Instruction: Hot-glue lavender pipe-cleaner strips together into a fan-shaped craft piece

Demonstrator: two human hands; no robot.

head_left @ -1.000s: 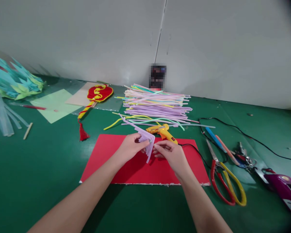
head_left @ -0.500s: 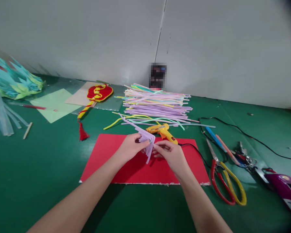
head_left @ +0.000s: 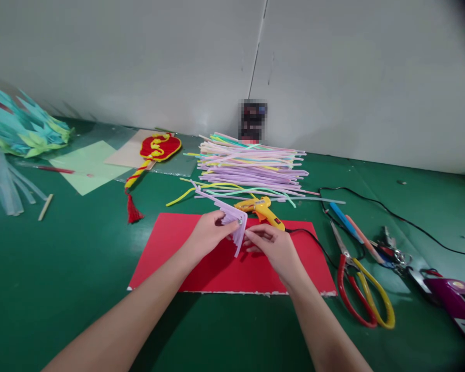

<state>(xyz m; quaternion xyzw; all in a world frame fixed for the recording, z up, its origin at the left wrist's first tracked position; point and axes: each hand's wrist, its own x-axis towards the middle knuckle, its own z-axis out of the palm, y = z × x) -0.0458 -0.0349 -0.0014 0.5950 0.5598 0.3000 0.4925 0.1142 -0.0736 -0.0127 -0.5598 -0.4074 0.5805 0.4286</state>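
Observation:
A bent bundle of lilac pipe cleaners (head_left: 232,219) is held above the red sheet (head_left: 166,253), folded into a corner shape. My left hand (head_left: 207,235) is closed on its left arm near the bend. From the right, my right hand (head_left: 273,248) pinches the short hanging ends just below the bend. A yellow glue gun (head_left: 263,209) lies right behind both hands.
A pile of pastel pipe cleaners (head_left: 251,165) sits behind the glue gun. Red and yellow scissors (head_left: 362,289), pens, keys and a purple tool (head_left: 449,299) lie right. A red ornament with tassel (head_left: 155,152), paper sheets, glue sticks (head_left: 5,183) and a teal paper shape (head_left: 23,126) lie left on the green table.

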